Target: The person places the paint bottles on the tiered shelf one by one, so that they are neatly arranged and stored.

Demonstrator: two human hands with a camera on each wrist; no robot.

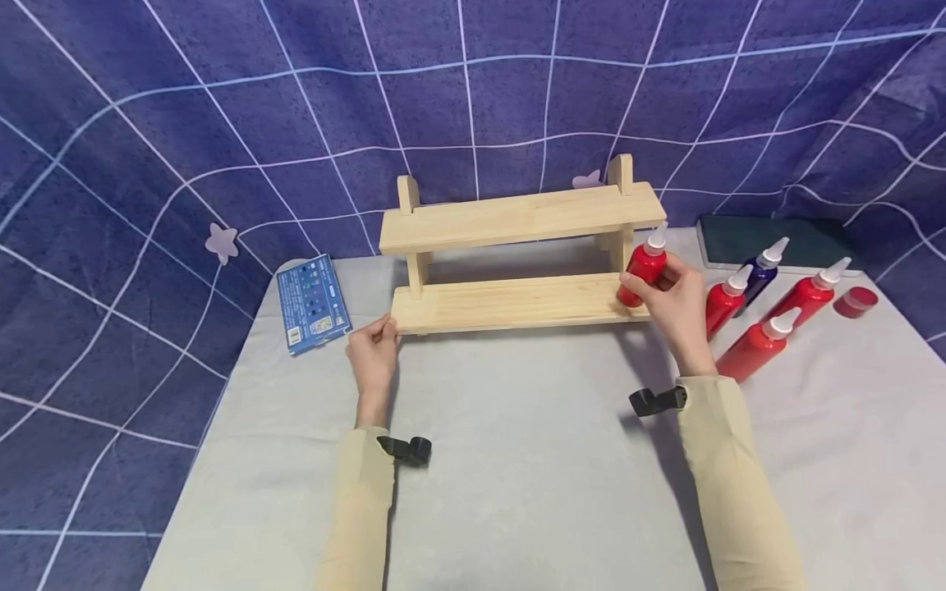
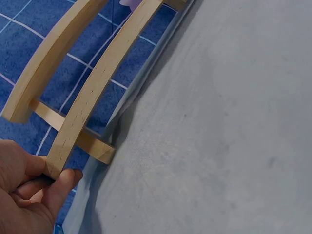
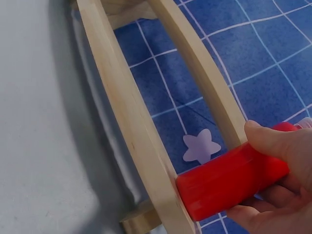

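Note:
A two-tier wooden shelf (image 1: 510, 304) stands at the back of the table. My left hand (image 1: 373, 353) pinches the left end of its lower board, thumb and fingers on either side of the corner in the left wrist view (image 2: 61, 161). At the other end, my right hand (image 1: 676, 304) grips a red squeeze bottle (image 1: 645, 271) with a white nozzle. The bottle is upright, its base right at the lower board's right end, as the right wrist view shows with the red bottle (image 3: 229, 183) against the board edge.
Right of the shelf stand more red bottles (image 1: 754, 349) and a dark blue bottle (image 1: 760, 277), all with white nozzles. Beside them are a red round lid (image 1: 856, 302) and a dark green flat box (image 1: 776, 240). A blue printed box (image 1: 314, 304) lies on the left.

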